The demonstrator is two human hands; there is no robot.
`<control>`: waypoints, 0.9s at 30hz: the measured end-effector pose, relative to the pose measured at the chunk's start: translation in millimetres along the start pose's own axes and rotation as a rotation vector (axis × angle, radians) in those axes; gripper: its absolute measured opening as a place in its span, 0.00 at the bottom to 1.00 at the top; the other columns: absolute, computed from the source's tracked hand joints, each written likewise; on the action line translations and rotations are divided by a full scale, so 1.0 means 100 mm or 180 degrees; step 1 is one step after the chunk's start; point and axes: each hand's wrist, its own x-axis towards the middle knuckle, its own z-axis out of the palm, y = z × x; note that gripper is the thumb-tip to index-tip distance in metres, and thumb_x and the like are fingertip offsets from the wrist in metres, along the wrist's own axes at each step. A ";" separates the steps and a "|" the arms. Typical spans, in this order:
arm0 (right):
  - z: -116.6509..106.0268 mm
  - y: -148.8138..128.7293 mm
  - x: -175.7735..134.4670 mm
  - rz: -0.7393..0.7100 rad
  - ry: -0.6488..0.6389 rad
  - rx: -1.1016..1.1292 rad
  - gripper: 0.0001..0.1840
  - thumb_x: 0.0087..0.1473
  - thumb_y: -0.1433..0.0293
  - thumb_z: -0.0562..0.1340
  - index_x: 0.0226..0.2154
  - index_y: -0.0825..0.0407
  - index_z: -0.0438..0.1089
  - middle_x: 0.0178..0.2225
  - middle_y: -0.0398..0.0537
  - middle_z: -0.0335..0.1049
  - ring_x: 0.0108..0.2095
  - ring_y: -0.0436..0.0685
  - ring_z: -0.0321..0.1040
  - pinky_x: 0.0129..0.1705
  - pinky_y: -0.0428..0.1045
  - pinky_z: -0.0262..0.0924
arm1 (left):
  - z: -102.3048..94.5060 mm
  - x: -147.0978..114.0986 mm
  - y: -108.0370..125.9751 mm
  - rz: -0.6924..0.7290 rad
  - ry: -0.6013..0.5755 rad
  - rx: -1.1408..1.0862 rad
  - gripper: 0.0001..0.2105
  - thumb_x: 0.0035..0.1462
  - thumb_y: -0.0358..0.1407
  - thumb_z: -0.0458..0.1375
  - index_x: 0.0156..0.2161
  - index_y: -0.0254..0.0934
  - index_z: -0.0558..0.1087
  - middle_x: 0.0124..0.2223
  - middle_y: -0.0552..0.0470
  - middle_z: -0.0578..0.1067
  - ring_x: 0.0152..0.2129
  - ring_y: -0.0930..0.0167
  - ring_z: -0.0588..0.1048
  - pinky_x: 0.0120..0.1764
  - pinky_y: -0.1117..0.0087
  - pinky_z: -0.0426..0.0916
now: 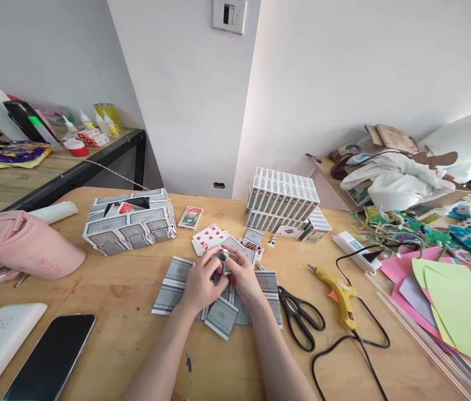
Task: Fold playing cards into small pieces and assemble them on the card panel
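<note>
My left hand (203,279) and my right hand (241,273) meet over the middle of the table, fingers pinched around a small folded playing card (226,269). Most of the card is hidden by my fingers. A small dark spot shows between the fingertips; I cannot make out what it is. Under my hands lie grey patterned playing cards (221,317), several joined into a flat sheet. Just beyond my fingers are loose cards, among them a face-up ten of hearts (210,238). Black-handled scissors (302,317) lie to the right of the sheet.
A yellow glue gun (339,295) with a black cord lies at right, near a white power strip (354,250). Behind stand a box made of cards (131,223), a card pack (191,218) and stacked packs (281,200). A phone (52,356) and pink roll (27,245) are at left.
</note>
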 end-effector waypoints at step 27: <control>0.00 0.03 -0.03 -0.1203 0.0107 -0.1127 0.34 0.34 0.73 0.70 0.47 0.46 0.62 0.44 0.49 0.68 0.47 0.60 0.63 0.52 0.56 0.53 | -0.08 0.11 -0.09 -0.2306 -0.0790 -0.3674 0.19 0.48 0.46 0.58 0.43 0.37 0.65 0.40 0.49 0.74 0.30 0.66 0.75 0.30 0.63 0.72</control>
